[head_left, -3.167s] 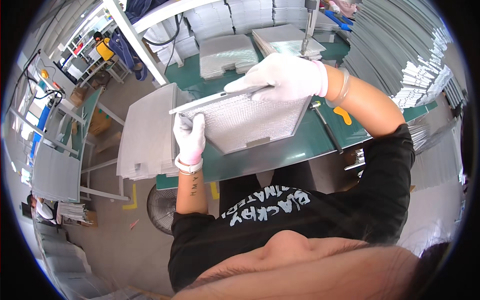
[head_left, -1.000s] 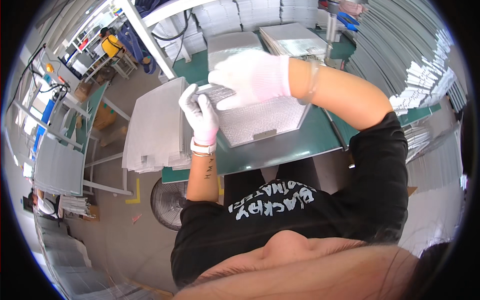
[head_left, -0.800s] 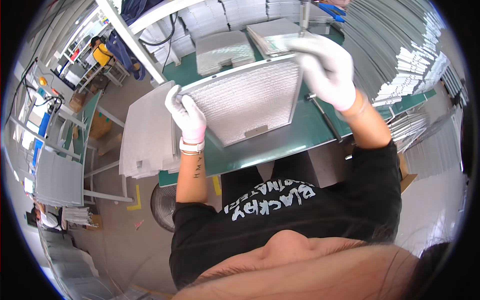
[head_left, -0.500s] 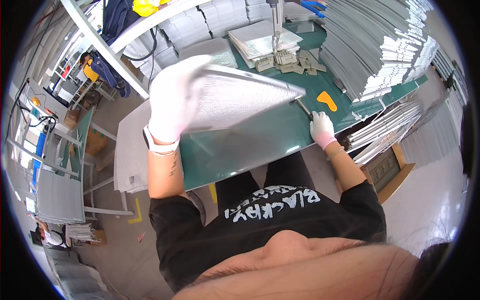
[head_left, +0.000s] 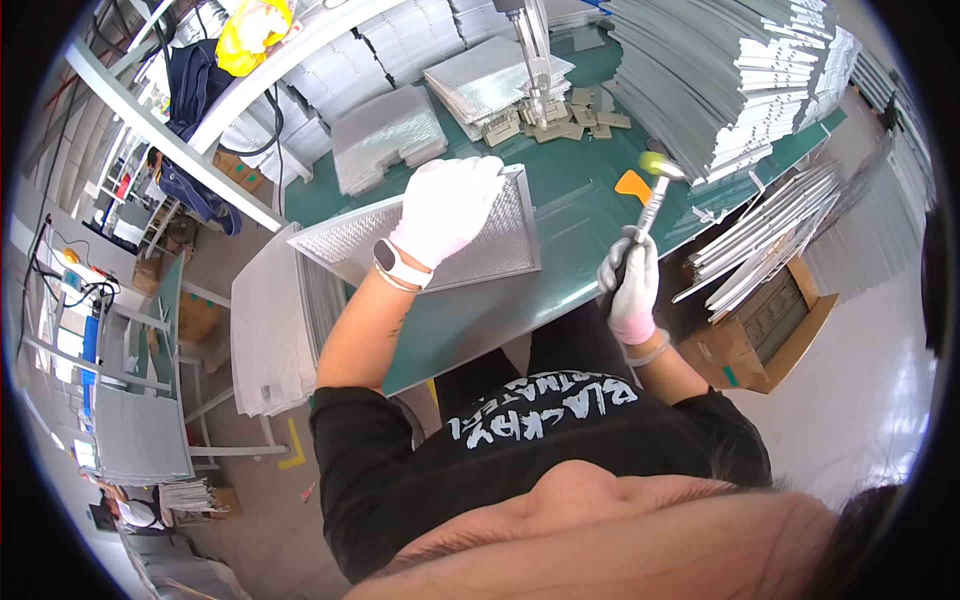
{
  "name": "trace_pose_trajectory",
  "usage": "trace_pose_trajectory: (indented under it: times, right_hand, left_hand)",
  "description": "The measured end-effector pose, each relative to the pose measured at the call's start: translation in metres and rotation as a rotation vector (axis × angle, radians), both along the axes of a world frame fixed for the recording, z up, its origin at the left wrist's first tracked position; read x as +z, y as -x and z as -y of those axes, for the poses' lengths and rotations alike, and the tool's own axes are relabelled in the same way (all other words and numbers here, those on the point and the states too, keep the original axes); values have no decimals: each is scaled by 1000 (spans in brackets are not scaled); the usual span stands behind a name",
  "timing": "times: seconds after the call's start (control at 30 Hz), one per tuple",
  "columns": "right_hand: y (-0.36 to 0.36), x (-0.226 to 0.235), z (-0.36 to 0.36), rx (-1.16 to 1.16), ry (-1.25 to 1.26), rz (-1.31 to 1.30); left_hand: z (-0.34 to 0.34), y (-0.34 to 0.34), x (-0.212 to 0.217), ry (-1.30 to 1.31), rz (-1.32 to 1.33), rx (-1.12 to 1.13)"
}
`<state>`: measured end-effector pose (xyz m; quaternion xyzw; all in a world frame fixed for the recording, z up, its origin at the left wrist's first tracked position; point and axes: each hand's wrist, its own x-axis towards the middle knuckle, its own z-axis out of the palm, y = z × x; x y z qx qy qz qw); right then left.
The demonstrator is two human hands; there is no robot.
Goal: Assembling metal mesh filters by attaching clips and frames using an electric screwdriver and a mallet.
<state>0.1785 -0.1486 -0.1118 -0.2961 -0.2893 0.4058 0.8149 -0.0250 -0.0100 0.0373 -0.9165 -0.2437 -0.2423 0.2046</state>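
Head view is showing the left hand (head_left: 452,208), gloved in white, lying across the panel (head_left: 498,232). Its fingers are drawing together and curling over the panel's upper edge; the tips are hiding behind the hand, so I cannot tell whether they are pinching the frame. The panel, a thin frame around silver mesh, is leaning above the worktop (head_left: 475,325) with its face tilting toward the person; whether its lower edge is touching, I cannot tell.

To the right of the panel, the right hand (head_left: 630,278) is closing around the dark handle of a hammer (head_left: 652,208), fingers wrapping it firmly. The hammer is slanting upward, its green-yellow head sitting higher than the hand. An orange piece (head_left: 632,186) is lying on the worktop between the panel and the hammer's head.

Beyond the panel, a silver pile (head_left: 388,138) is resting nearby, and beige tabs (head_left: 562,125) are lying in a loose heap farther right. Left of the panel, a stack of pale sheets (head_left: 272,325) is standing just beside it. Well to the panel's right, a tall stack (head_left: 690,75) is leaning, and an open carton (head_left: 722,352) is sitting lower down.
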Motion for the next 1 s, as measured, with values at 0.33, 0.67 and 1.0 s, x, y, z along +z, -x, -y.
trace_pose_trajectory:
  times: [0.33,0.67,1.0]
  right_hand:
    - [59,11,-7,134,-40,37]
    - [-28,84,-19,204,37,702]
    - [-74,145,5,-216,-417,858]
  left_hand:
    - [14,5,0,53,40,38]
    - [16,9,-4,-1,103,-16]
    - [10,13,-16,-80,292,-60]
